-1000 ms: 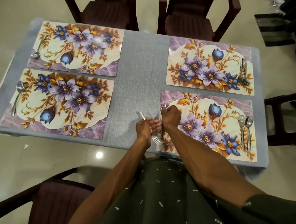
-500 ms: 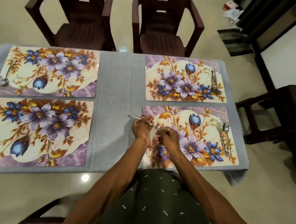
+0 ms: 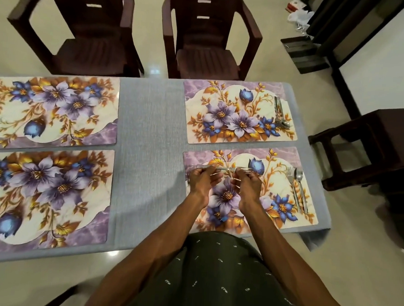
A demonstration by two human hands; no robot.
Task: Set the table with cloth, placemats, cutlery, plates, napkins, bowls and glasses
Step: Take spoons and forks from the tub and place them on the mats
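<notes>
A grey cloth (image 3: 147,150) covers the table, with floral placemats laid on it. Over the near right placemat (image 3: 284,218) my left hand (image 3: 203,182) and my right hand (image 3: 247,185) hold silver forks (image 3: 223,168) level between them. The left hand pinches the handle end and the right hand pinches near the tines. A fork and spoon (image 3: 296,188) lie at that mat's right edge. Another cutlery pair (image 3: 280,112) lies on the far right placemat (image 3: 238,112). The two left placemats (image 3: 47,191) show little or no cutlery in view.
Two dark plastic chairs (image 3: 207,36) stand at the far side. A dark stool (image 3: 369,147) stands right of the table. Another chair's arm shows at the near left bottom edge. The table's right edge lies just past the near right placemat.
My hands have lifted the forks from the mat's left edge and moved them right, over the mat's middle. My view has shifted right and up, showing the far chairs.
</notes>
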